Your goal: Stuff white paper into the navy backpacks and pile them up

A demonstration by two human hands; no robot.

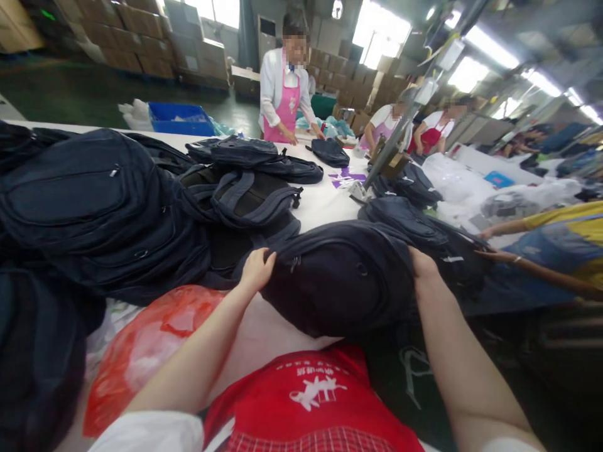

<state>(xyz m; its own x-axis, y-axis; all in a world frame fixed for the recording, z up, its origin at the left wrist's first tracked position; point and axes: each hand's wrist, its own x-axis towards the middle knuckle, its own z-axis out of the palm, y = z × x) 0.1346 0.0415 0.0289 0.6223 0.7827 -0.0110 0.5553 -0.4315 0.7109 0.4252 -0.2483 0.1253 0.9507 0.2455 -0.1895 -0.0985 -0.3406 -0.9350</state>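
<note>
A dark navy backpack point(330, 279) is held in front of my red apron, at the near edge of the table, its rounded zipped face turned up toward me. My left hand point(257, 270) grips its left edge, thumb on top and the other fingers partly hidden. At the right edge my right hand point(423, 262) is closed around the fabric, most of its fingers out of sight behind the bag. Left of the held bag lies a backpack with its straps up point(245, 198). Beyond my right hand rests another dark backpack point(405, 220).
A big pile of backpacks point(80, 201) covers the table's left side, with a red plastic bag point(155, 339) below it. Across the white table point(315, 204), a person in a pink apron point(285, 94) works. A co-worker's yellow sleeve point(570, 220) and hands reach in from the right.
</note>
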